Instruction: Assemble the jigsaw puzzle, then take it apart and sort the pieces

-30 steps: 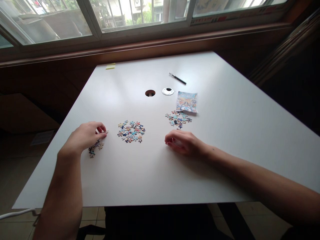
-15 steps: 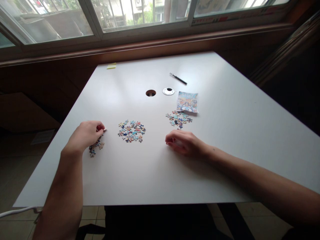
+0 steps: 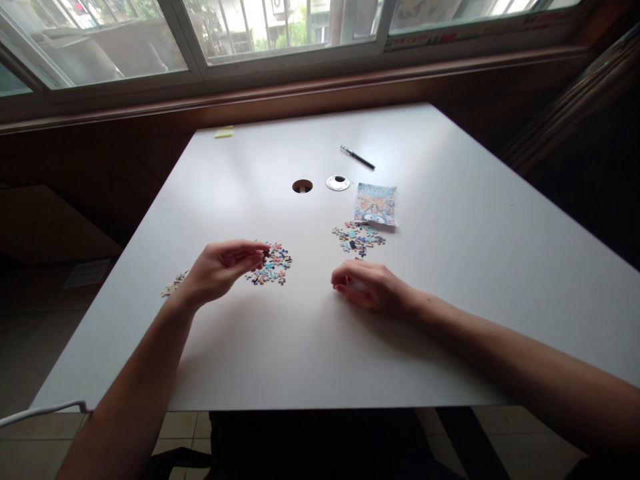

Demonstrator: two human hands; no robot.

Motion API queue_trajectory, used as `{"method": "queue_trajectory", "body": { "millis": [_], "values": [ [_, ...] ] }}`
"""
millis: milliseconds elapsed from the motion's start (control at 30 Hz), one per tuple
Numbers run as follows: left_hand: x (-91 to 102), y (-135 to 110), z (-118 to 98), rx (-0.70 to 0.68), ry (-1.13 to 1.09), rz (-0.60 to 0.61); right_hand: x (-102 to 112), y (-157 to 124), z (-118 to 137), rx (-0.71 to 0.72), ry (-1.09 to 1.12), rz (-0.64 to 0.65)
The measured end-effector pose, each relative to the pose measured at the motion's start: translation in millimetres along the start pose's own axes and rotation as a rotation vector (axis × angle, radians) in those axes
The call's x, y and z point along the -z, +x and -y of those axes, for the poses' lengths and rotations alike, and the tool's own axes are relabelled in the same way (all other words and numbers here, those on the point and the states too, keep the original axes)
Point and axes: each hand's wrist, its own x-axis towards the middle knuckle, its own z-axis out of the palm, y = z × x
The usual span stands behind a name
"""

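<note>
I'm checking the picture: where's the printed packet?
In the head view, the packet lies right of centre, beyond the rightmost puzzle pieces, nearer than the pen.

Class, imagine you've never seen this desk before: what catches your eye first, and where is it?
Probably the left hand, at the middle heap of puzzle pieces, left of centre on the white table. Next, the colourful packet right of centre, with a second pile of pieces at its near edge and the loosely curled right hand in front. Beyond the table, the bright window draws the eye along the top of the picture.
</note>
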Motion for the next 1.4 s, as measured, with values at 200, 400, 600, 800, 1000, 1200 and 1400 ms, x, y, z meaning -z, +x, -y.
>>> {"method": "queue_trajectory", "body": {
  "millis": [200,400,600,800,1000,1200,1400],
  "values": [
    [-16.9,-2.0,-0.8,0.053,-0.193,0.165,-0.1,0.8,0.3,0.004,-0.006,-0.006],
    [-29.0,-1.3,-1.5,-0.208,0.157,0.224,-2.0,-0.2,-1.5,0.001,0.003,0.007],
    [-64.4,-2.2,-3.4,-0.520,0.617,0.283,2.8,2.2,3.7,0.057,0.011,0.097],
    [-67.0,-2.0,-2.6,-0.527,0.695,0.278,2.2,2.0,9.3,0.111,-0.091,0.292],
    [-27.5,-0.9,-4.5,-0.277,0.988,0.009,3.2,-2.2,-8.5,-0.102,-0.340,0.058],
    [33.6,-5.9,7.3,0.321,1.230,-0.168,1.4,-3.6,-9.8,-0.198,-0.428,0.017],
    [58.7,-10.0,26.4,0.469,1.132,0.026,0.2,-4.2,-9.0,-0.148,-0.394,0.022]
  ]
}}
